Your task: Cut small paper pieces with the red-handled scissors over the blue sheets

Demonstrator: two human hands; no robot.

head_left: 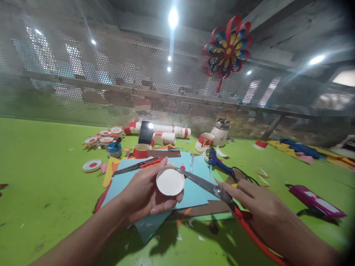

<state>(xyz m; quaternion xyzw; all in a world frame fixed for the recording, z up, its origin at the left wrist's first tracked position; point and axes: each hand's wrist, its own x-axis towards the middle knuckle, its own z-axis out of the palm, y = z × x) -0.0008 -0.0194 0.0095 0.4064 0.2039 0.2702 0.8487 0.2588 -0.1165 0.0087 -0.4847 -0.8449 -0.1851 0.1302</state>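
Note:
My left hand (149,188) is closed round a short white paper cup base (170,181), its round white face turned toward me. My right hand (263,207) grips a pair of scissors (212,189) with red handles. The blade tips meet the upper right of the cup base's rim; whether they are cutting into it I cannot tell. Beneath both hands lie light blue paper sheets (119,194) on top of brown and green ones. Behind my left hand, a dark and orange tool (138,166) rests on the paper.
A blue glue gun (219,161) lies beyond the scissors. Further back are white and red paper cups (204,143), a dark phone (145,132) and a penguin-shaped container (220,132). Decorated discs (106,140) pile up at left. A magenta device (316,201) sits at right.

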